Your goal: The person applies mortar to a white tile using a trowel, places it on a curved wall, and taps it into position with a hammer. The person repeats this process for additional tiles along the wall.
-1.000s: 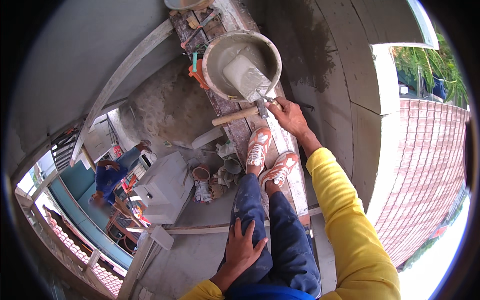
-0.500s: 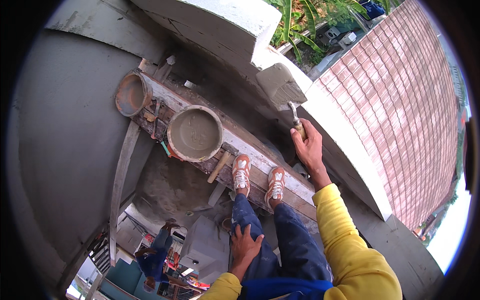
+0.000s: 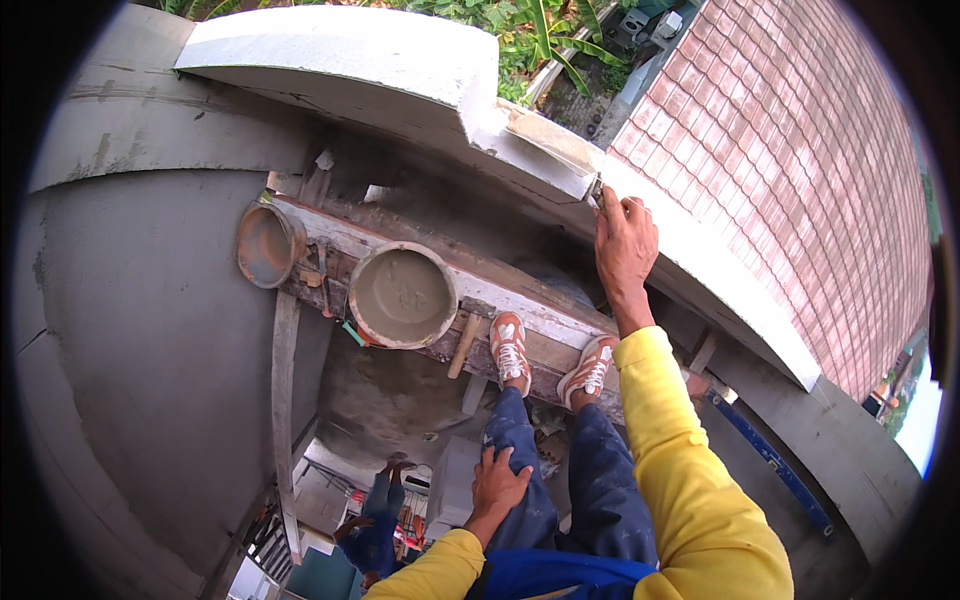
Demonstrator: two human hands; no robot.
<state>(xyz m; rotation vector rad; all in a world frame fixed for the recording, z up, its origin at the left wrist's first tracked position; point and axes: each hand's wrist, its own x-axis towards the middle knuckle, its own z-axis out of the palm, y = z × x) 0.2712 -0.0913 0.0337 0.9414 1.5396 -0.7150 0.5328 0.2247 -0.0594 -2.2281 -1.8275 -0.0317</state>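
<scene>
My right hand (image 3: 627,245) is closed around the handle of a trowel, held out over the white parapet ledge (image 3: 400,45). The trowel's blade (image 3: 555,142) shows nearly edge-on along the ledge's top edge; most of the handle is hidden by my fingers. Down on my left thigh rests my left hand (image 3: 498,485), fingers spread and holding nothing. A round bucket (image 3: 402,246) of wet grey mortar (image 3: 405,292) stands on the plank by my feet. Between it and my left shoe lies a hammer (image 3: 465,342) with a wooden handle.
I stand on a narrow scaffold plank (image 3: 335,228). A second, mortar-stained bucket (image 3: 243,245) leans at its far left end. A blue spirit level (image 3: 770,460) lies to the right. Below is another person (image 3: 375,535). Beyond the ledge is a tiled roof (image 3: 770,170).
The trowel has turned from blade face visible to nearly edge-on against the ledge. My view has shifted, bringing the blue level into sight. The left hand stays on my thigh.
</scene>
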